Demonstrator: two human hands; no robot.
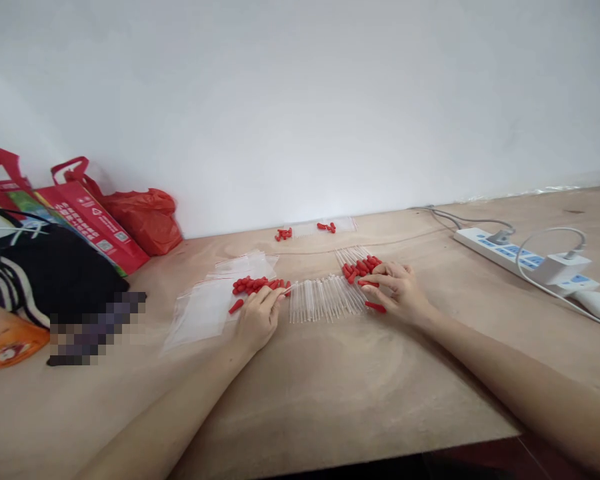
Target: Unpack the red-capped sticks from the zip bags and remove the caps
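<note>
A row of thin clear glass dropper tubes (325, 300) lies side by side on the wooden table, between my two hands. My left hand (260, 317) is closed at the row's left end, its fingertips pinching what looks like one glass tube. Just behind it are heaped red rubber bulbs (253, 285), and one loose red bulb (236, 306) lies left of its fingers. At the row's right end my right hand (403, 293) pinches a red rubber bulb (367, 283) between thumb and fingers. Beyond it sits a pile of bulb-topped droppers (363, 267); another red bulb (375, 307) lies below the thumb.
Clear zip bags (200, 320) lie spread to the left. Near the wall is a bag with red-topped droppers (305, 230). A white power strip (510, 257) with plugs and cables stands right. Red bags (143, 220) and a black cloth item (55, 267) fill the far left.
</note>
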